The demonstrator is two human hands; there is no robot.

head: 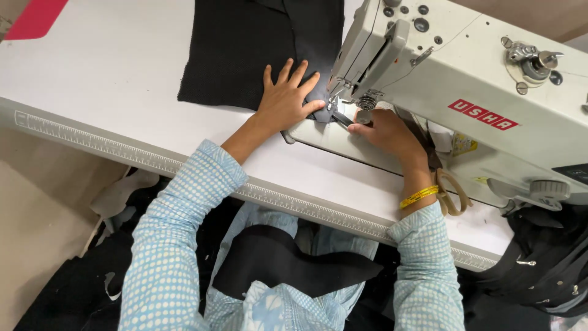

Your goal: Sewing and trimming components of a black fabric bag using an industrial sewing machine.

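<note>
Pressing flat, the left hand (285, 101) spreads open-fingered on the black fabric (257, 49), no grip, just palm weight. The right hand (386, 132) pinches closed on a small dark tool (343, 119) at the needle area (337, 98). Fabric runs to twelve o'clock across the white worktop (92, 86), under the sewing machine (465, 79). Risk: fingertips beside the needle could get caught if the cloth slips.

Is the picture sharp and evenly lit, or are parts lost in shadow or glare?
Head view: soft, even light, no harsh glare on the white sewing table; both hands are sharp, the left hand flat on the black fabric piece, whose weave detail is swallowed by darkness; the table edge bows slightly from lens distortion.
</note>
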